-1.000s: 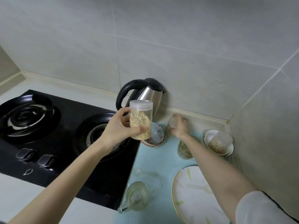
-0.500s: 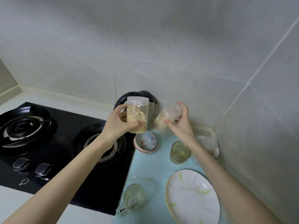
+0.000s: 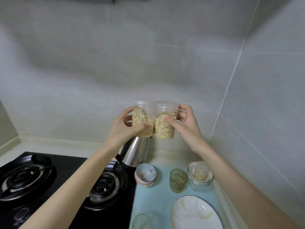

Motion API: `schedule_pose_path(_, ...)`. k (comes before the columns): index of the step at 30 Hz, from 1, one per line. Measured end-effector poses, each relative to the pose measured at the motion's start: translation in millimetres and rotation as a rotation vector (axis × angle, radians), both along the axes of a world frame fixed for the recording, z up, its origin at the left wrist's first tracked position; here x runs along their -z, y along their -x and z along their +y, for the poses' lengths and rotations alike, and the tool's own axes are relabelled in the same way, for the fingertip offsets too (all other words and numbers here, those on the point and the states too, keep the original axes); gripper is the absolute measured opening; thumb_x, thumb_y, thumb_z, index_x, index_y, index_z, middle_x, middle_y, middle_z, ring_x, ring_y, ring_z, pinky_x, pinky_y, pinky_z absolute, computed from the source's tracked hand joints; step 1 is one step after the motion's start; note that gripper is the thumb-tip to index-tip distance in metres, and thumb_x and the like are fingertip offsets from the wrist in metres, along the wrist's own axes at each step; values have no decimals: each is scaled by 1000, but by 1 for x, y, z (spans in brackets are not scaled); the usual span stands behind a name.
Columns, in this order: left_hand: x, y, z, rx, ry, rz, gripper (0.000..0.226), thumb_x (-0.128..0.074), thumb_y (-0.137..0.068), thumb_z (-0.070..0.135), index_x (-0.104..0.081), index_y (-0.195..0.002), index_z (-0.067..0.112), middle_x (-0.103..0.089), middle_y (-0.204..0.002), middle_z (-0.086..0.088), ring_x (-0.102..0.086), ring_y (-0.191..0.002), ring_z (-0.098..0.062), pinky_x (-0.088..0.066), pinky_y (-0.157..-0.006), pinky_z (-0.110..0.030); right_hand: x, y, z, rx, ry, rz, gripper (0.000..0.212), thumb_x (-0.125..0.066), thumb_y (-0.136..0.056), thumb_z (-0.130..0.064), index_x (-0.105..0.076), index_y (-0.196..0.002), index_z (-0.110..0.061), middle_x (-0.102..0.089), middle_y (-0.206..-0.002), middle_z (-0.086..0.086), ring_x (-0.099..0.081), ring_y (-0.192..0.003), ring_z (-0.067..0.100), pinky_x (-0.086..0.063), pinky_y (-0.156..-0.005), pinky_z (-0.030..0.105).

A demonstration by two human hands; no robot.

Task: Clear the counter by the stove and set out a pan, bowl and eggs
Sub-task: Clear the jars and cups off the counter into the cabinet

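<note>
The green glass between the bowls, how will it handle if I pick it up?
The green glass looks like thick, rigid glass, so it is probably heavyish for its size and breakable if knocked against the white bowls beside it. It stands upright and squat on the blue mat, so it likely won't tip easily.

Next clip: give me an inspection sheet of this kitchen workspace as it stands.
Surface: pale blue counter beside a black gas stove.
Job's things: left jar and right jar of oats, lidded, held up side by side; no pan or eggs seen.
Clutter: kettle, stacked bowls, green glass, white bowls holding a plastic cup, plate, glass mug.
Grippers: left hand grips the left jar; right hand grips the right jar.
Cables: nothing seen.
Surroundings: grey tiled walls.
</note>
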State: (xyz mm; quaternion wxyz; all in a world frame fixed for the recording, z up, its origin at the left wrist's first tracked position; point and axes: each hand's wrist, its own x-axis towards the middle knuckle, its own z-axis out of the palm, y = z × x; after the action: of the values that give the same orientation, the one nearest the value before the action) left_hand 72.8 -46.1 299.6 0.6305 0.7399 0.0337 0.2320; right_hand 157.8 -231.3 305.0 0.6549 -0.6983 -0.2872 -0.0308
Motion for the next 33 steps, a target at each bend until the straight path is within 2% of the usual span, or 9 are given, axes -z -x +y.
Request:
schedule_pose_path(3,-32,7,-6,39,-3,-59,66,-81,-70,17,-53,-129,28,-66,-109,0,-65,-96,-12,-54,-63,-15,-27,17,-3,72,-86,-95,71,-73,-65,-43,-41,-123,-17,-61,-118,3,-60,-109,9,-50,-83,18)
schedule_pose_path(9,-101,18,-21,95,-34,-200,68,-81,-69,26,-52,-131,35,-68,-109,8,-65,-98,-7,-52,-65,-13,-93,39,-11,176,-244,-285,53,-78,-67,-46,-46,-108,-35,-63,-118,3,-61,-110,13,-47,-78,12)
schedule_pose_path(15,-170,32,-37,135,-60,-349,67,-81,-70,28,-53,-131,33,-69,-112,5,-66,-101,-9,-50,-64,-11,-165,62,-22,244,-322,-438,46,-79,-76,-31,-46,-108,-34,-62,-115,-3,-60,-103,6,-45,-81,15)
schedule_pose_path(20,-224,41,-54,107,-74,-459,74,-86,-63,37,-53,-129,36,-67,-116,3,-64,-106,-9,-49,-76,-18,-223,82,-32,278,-387,-576,45,-78,-77,-28,-45,-106,-35,-61,-116,-1,-57,-106,5,-44,-84,12)
schedule_pose_path(24,-265,47,-66,65,-113,-512,67,-82,-68,35,-52,-128,35,-66,-112,7,-60,-107,-5,-43,-74,-13,-262,88,-37,300,-423,-646,47,-78,-78,-26,-46,-112,-25,-59,-115,0,-56,-101,2,-42,-79,9)
schedule_pose_path(26,-285,48,-67,76,-127,-505,68,-82,-67,38,-52,-128,35,-68,-111,6,-60,-108,-8,-45,-85,-19,-281,90,-37,324,-430,-684,48,-78,-77,-27,-47,-114,-22,-59,-112,-2,-56,-98,1,-42,-79,10)
schedule_pose_path(28,-305,48,-68,103,-132,-486,59,-82,-67,38,-57,-119,37,-71,-106,4,-63,-106,-12,-47,-95,-29,-301,89,-39,361,-422,-737,49,-78,-77,-30,-48,-114,-22,-59,-109,-4,-57,-96,0,-42,-77,8)
schedule_pose_path(30,-325,49,-71,110,-161,-496,43,-81,-70,33,-62,-109,35,-73,-100,4,-66,-101,-13,-49,-91,-29,-321,87,-40,388,-411,-754,49,-78,-77,-35,-48,-114,-25,-60,-107,-7,-57,-97,1,-43,-77,10)
schedule_pose_path(33,-357,45,-75,68,-178,-544,39,-81,-70,32,-66,-106,30,-72,-97,6,-66,-97,-11,-52,-88,-28,-350,79,-41,427,-397,-755,49,-74,-79,-41,-45,-116,-26,-58,-106,-10,-55,-95,-1,-42,-74,11)
